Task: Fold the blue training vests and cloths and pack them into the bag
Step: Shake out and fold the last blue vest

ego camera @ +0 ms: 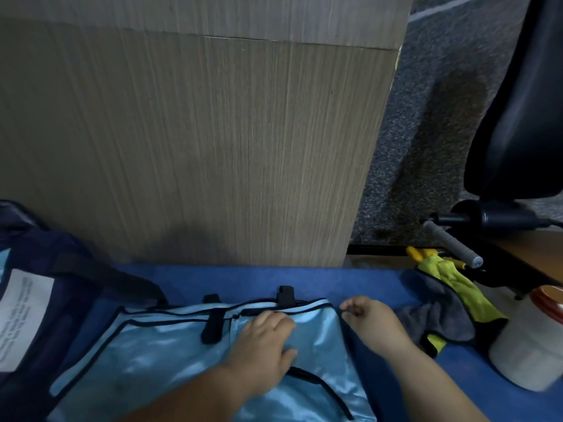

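A shiny light-blue training vest (158,351) with black trim and black strap tabs lies spread on the blue mat (304,281). My left hand (262,339) lies palm-down on the vest near its top edge, fingers pressing the cloth. My right hand (370,321) is at the vest's top right corner, thumb and fingers curled and pinching the black-trimmed edge. A dark navy bag (45,269) with a white label sits at the left, partly cut off by the frame.
A tall wood-grain panel (198,141) stands right behind the mat. Grey and yellow cloths (441,306) lie crumpled at the right beside a white container (530,351). A black chair (518,117) and grey carpet fill the upper right.
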### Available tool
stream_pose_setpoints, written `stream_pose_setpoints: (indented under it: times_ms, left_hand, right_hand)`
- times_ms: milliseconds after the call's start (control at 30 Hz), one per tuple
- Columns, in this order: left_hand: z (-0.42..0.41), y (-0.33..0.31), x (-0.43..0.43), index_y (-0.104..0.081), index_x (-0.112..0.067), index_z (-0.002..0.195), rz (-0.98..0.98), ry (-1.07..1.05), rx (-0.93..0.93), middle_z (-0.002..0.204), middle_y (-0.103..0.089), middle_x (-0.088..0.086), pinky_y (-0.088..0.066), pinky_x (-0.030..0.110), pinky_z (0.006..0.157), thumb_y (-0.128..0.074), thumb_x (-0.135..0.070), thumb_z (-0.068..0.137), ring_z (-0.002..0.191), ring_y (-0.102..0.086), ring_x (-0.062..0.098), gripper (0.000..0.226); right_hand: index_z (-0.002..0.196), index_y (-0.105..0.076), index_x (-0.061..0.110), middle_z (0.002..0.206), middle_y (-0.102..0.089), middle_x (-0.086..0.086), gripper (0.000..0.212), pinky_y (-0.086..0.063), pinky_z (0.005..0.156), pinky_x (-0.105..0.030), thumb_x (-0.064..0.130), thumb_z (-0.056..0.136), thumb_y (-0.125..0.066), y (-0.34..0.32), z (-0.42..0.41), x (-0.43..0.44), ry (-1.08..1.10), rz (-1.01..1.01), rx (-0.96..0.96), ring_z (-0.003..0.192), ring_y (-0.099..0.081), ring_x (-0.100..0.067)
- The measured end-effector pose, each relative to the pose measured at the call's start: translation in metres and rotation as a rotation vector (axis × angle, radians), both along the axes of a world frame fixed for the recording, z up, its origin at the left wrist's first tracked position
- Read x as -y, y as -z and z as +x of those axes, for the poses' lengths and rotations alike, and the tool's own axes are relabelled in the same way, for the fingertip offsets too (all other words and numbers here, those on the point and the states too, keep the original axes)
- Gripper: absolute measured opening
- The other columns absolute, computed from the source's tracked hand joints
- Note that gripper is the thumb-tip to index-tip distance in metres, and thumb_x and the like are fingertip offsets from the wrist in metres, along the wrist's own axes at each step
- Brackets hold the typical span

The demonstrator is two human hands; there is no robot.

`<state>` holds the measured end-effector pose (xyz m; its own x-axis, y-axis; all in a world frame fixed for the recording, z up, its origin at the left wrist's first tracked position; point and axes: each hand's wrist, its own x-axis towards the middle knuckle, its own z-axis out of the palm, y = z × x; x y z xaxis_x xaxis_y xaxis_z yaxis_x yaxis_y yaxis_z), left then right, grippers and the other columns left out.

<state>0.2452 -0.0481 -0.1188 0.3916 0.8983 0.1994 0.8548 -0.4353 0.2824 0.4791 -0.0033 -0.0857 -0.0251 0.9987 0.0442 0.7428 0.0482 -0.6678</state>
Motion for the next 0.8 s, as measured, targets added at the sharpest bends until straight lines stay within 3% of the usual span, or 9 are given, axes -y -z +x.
stream_pose_setpoints:
  times_ms: [100,167,233,367,500,533,600,700,800]
  left_hand:
    - [-0.009,0.005,-0.001,-0.048,-0.038,0.129,-0.007,-0.077,-0.117,0.134,-0.049,-0.025,-0.018,0.028,0.112,-0.037,-0.065,0.081,0.129,-0.038,0.003,0.055]
    - [-0.012,0.005,-0.005,-0.026,-0.038,0.149,-0.061,-0.086,-0.109,0.154,-0.019,-0.025,0.006,0.033,0.118,-0.032,-0.066,0.088,0.146,-0.007,0.005,0.067]
    - [-0.014,0.003,-0.006,-0.014,-0.038,0.153,-0.081,-0.064,-0.124,0.159,-0.006,-0.023,0.013,0.033,0.119,-0.035,-0.062,0.093,0.147,0.009,0.002,0.068]
    - [-0.016,0.006,-0.008,-0.008,-0.039,0.154,-0.122,-0.036,-0.156,0.160,0.000,-0.021,0.016,0.034,0.119,-0.033,-0.060,0.097,0.146,0.014,0.002,0.065]
    - [-0.017,0.008,-0.007,-0.007,-0.040,0.153,-0.127,-0.018,-0.176,0.160,0.003,-0.022,0.017,0.037,0.118,-0.030,-0.060,0.097,0.145,0.018,0.001,0.064]
    - [-0.018,0.008,-0.007,-0.007,-0.041,0.153,-0.128,-0.014,-0.175,0.160,0.003,-0.022,0.017,0.037,0.118,-0.029,-0.060,0.097,0.144,0.019,0.000,0.063]
    - [-0.018,0.009,-0.007,-0.006,-0.042,0.153,-0.134,0.004,-0.176,0.159,0.005,-0.024,0.017,0.039,0.118,-0.028,-0.061,0.097,0.143,0.022,-0.001,0.063]
    - [-0.020,0.007,-0.006,-0.002,-0.044,0.152,-0.141,0.040,-0.158,0.156,0.011,-0.029,0.023,0.039,0.115,-0.027,-0.061,0.098,0.143,0.024,-0.001,0.063]
    - [-0.020,0.005,-0.005,-0.001,-0.044,0.153,-0.154,0.042,-0.158,0.157,0.012,-0.028,0.025,0.041,0.114,-0.026,-0.062,0.098,0.143,0.024,0.000,0.063]
  right_hand:
    - [0.091,-0.059,0.035,0.097,-0.064,0.012,0.017,-0.036,0.079,-0.014,0.020,0.090,-0.065,0.011,-0.011,-0.015,-0.031,-0.004,0.011,0.096,-0.061,-0.009]
    - [0.111,-0.063,0.030,0.106,-0.061,0.008,0.024,-0.035,0.083,-0.013,0.021,0.089,-0.066,0.018,-0.017,-0.024,-0.045,-0.014,0.040,0.095,-0.057,-0.008]
    - [0.116,-0.064,0.028,0.108,-0.059,0.008,0.029,-0.035,0.086,-0.014,0.019,0.088,-0.066,0.022,-0.021,-0.030,-0.045,-0.015,0.027,0.096,-0.056,-0.008]
    - [0.096,-0.066,0.032,0.102,-0.061,0.010,0.009,-0.039,0.085,-0.019,0.026,0.093,-0.061,0.021,-0.024,-0.040,-0.057,-0.022,0.077,0.102,-0.060,-0.012]
    - [0.066,-0.053,0.026,0.081,-0.059,0.005,0.031,-0.034,0.071,-0.025,0.022,0.097,-0.054,0.014,-0.023,-0.046,-0.084,-0.027,0.092,0.085,-0.056,-0.015]
    - [0.062,-0.049,0.023,0.073,-0.053,0.004,0.036,-0.033,0.067,-0.027,0.020,0.097,-0.053,0.011,-0.023,-0.046,-0.099,-0.056,0.043,0.078,-0.052,-0.015]
    - [0.064,-0.046,0.015,0.068,-0.047,-0.003,0.034,-0.033,0.063,-0.032,0.014,0.097,-0.049,0.007,-0.022,-0.045,-0.101,-0.171,-0.252,0.069,-0.045,-0.017]
    - [0.082,-0.056,0.007,0.078,-0.049,-0.014,0.010,-0.035,0.067,-0.036,0.014,0.089,-0.055,0.005,-0.019,-0.046,-0.039,-0.343,-0.710,0.073,-0.044,-0.027]
    - [0.081,-0.060,0.004,0.081,-0.061,-0.015,0.022,-0.044,0.077,-0.041,0.022,0.094,-0.058,0.009,-0.023,-0.047,-0.014,-0.307,-0.672,0.079,-0.057,-0.028]
